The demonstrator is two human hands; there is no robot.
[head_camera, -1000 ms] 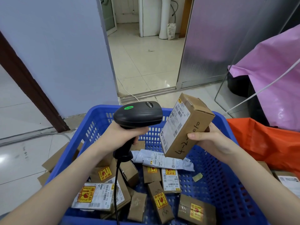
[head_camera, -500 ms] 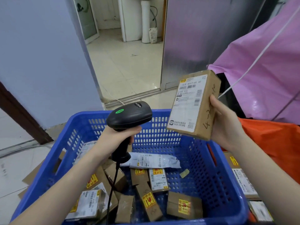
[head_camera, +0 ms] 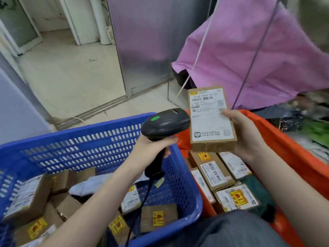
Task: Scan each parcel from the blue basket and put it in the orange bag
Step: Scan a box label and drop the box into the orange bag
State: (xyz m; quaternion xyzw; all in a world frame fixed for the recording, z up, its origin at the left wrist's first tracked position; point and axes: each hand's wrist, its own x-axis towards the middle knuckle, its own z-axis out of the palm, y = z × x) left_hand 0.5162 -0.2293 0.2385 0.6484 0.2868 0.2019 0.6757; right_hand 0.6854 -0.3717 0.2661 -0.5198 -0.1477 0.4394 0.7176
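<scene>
My right hand [head_camera: 246, 134] grips a brown cardboard parcel [head_camera: 211, 120] with a white shipping label facing me, held above the orange bag [head_camera: 293, 154]. My left hand [head_camera: 151, 148] grips the handle of a black barcode scanner [head_camera: 165, 123], whose head sits just left of the parcel, over the right wall of the blue basket [head_camera: 85, 139]. Several brown parcels with yellow stickers lie in the basket. Several labelled parcels [head_camera: 217, 173] lie inside the orange bag below the held one.
A pink sheet [head_camera: 258, 50] hangs behind the bag at the upper right. A metal panel [head_camera: 142, 41] and an open tiled doorway [head_camera: 62, 68] stand behind the basket. The scanner's cable [head_camera: 142, 202] drops into the basket. My dark-clothed knee [head_camera: 231, 230] fills the bottom edge.
My right hand has carried the parcel right and down, from over the basket to over the orange bag. The view swung right, and the scanner came along beside the parcel.
</scene>
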